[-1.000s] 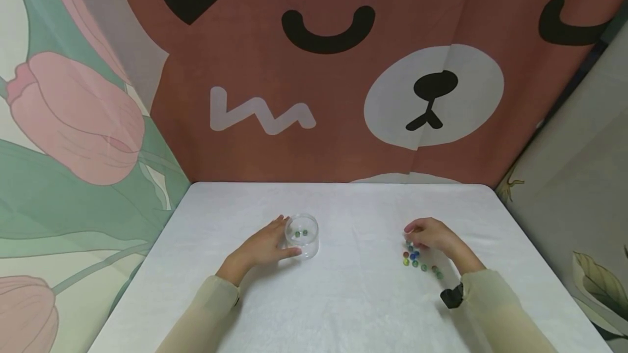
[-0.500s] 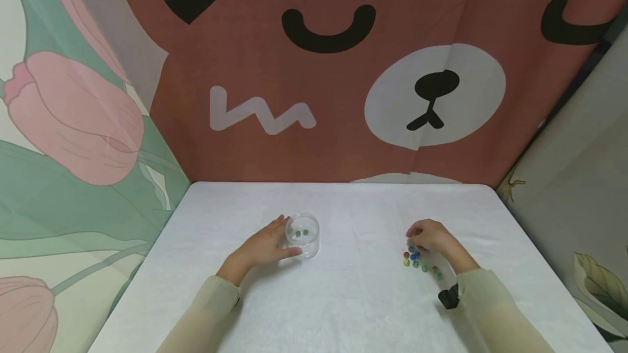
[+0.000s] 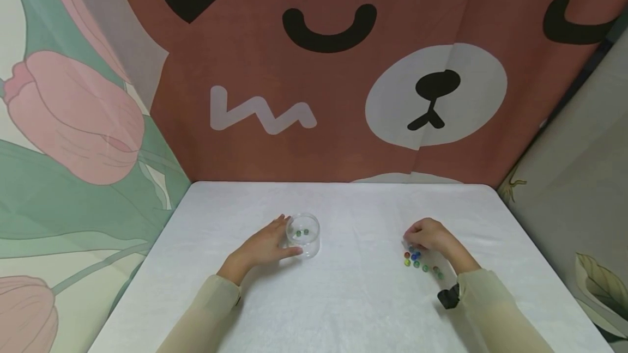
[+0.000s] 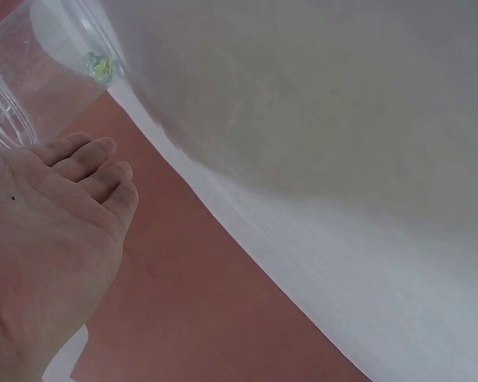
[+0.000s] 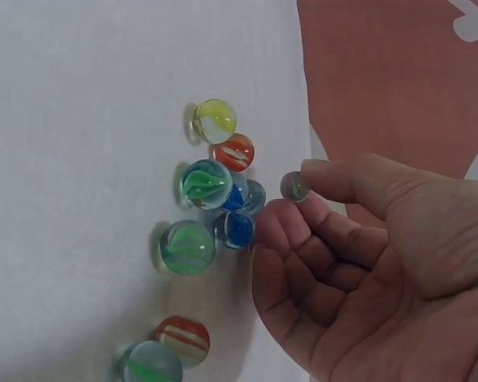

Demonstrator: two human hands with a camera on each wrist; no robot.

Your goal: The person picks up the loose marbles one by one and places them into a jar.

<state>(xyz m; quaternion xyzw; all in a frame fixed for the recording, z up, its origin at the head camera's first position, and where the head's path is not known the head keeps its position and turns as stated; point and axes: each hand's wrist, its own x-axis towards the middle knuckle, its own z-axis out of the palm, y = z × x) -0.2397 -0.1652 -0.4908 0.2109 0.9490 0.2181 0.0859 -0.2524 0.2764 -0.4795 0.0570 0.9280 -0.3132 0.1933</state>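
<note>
A clear round jar (image 3: 303, 241) stands on the left of the table with two green marbles (image 3: 302, 232) in it. My left hand (image 3: 264, 245) rests at its left side, thumb in front and fingers behind, all fairly straight; the left wrist view shows the jar wall beside the loosely extended fingers (image 4: 115, 179). My right hand (image 3: 430, 235) pinches a small clear-green marble (image 5: 295, 186) between thumb and finger, just above a loose group. In that group lie a yellow marble (image 5: 215, 121), a blue marble (image 5: 237, 229), red ones and several green ones.
A white cloth (image 3: 343, 298) covers the table. A brown bear-print curtain (image 3: 338, 151) hangs at the back edge, with patterned cloth at both sides. A black device (image 3: 448, 297) sits under the right wrist.
My right hand shifts only slightly beside the marbles, staying low over the group. The left hand and jar keep their places.
</note>
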